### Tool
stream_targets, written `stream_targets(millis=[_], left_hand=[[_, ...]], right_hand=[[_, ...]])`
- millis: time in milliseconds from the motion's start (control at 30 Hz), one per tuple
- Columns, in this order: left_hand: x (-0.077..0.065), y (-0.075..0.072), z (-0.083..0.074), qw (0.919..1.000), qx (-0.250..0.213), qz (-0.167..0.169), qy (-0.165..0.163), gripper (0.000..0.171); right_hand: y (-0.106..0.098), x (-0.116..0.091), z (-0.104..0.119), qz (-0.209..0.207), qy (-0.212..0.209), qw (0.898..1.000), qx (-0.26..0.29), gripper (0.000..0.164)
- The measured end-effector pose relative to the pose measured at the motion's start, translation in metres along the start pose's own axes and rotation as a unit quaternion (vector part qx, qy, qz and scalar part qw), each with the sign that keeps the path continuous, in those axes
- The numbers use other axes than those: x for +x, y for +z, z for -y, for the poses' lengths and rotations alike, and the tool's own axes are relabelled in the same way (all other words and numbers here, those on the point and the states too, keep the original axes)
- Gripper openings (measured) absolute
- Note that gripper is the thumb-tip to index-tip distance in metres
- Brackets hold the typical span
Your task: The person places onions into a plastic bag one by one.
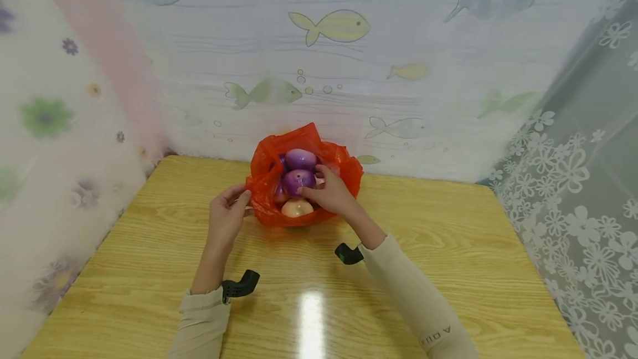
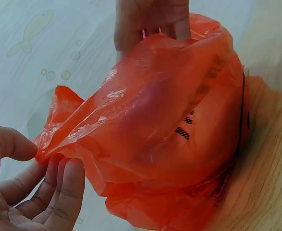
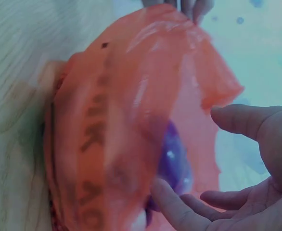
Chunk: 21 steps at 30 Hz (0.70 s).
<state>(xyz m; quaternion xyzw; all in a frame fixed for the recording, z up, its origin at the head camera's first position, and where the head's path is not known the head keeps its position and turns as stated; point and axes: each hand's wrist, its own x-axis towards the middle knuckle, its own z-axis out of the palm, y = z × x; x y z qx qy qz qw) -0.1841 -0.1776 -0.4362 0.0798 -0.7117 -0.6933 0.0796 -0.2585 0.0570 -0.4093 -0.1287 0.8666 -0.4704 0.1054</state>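
Note:
A red plastic bag [image 1: 264,204] with dark printing sits near the table's back edge, its mouth spread wide. Inside lie several shiny round things that look like purple onions [image 1: 299,159], along with a pale cream one [image 1: 297,208]. At the bag's left rim, my left hand [image 1: 229,215] pinches a fold of the plastic between thumb and fingers; the left wrist view shows this fold [image 2: 49,144] drawn outward. My right hand [image 1: 331,193] reaches over the right rim, thumb and fingers spread apart beside a purple onion [image 3: 172,159].
The wooden table [image 1: 423,237] carries the bag. Behind it hangs a pale curtain [image 1: 399,98] with fish drawings, close to the bag's back. Flower-patterned sheets [image 1: 578,226] flank the table. Black wrist-worn devices [image 1: 241,284] stick out from both cuffs.

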Motion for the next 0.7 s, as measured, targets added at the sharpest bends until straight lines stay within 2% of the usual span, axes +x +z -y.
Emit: stream_targets(millis=[367, 533, 600, 700], left_hand=[[0.000, -0.002, -0.002, 0.9996, 0.021, 0.002, 0.018, 0.037], [-0.002, -0.008, -0.005, 0.9960, 0.061, -0.008, 0.065, 0.036], [-0.003, -0.012, -0.007, 0.9922, 0.086, -0.016, 0.089, 0.036], [-0.006, -0.020, -0.010, 0.9858, 0.118, -0.027, 0.117, 0.036]], right_hand=[[-0.012, -0.020, -0.001, -0.008, -0.016, 1.000, 0.024, 0.073], [-0.022, -0.033, -0.010, -0.014, -0.082, 0.995, 0.063, 0.060], [-0.030, -0.041, -0.014, -0.022, -0.113, 0.991, 0.074, 0.055], [-0.042, -0.053, -0.020, -0.043, -0.137, 0.985, 0.094, 0.052]])
